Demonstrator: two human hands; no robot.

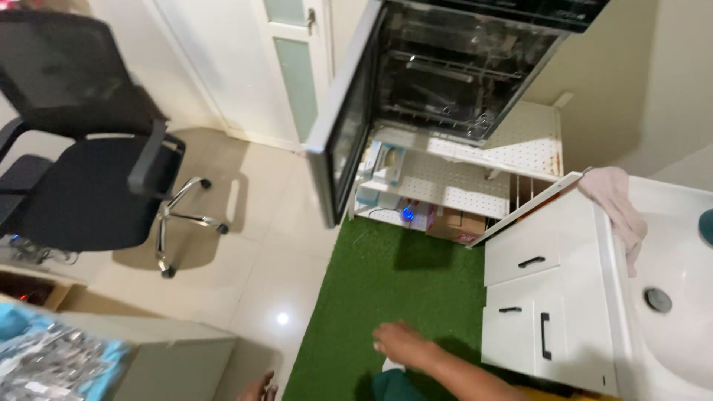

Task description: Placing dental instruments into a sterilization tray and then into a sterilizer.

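Down low, one hand (401, 343) hangs over the green mat (386, 297), the forearm running back to the lower right, so it reads as the person's right hand. Its fingers are loosely curled and nothing shows in its grip; a small white thing (392, 364) lies on the mat just under the wrist, but whether the hand touches it cannot be told. At the bottom edge, to the left of that hand, a sliver of what may be the other hand or a foot (261, 388) shows, too little of it to say which, or whether it is open or closed.

Well ahead of the hand stands the oven (460, 70) with its door (345, 126) swung wide open and its wire racks bare. Below the oven, white shelves (445, 186) hold small boxes. Just right of the hand is a white cabinet (542, 289) with black handles, a sink (668, 275) on top and a pink cloth (613, 204) draped over the rim. Far off to the left sits a black office chair (82, 163).

As things lie, the oven is already open and empty, and the hand holds nothing yet.
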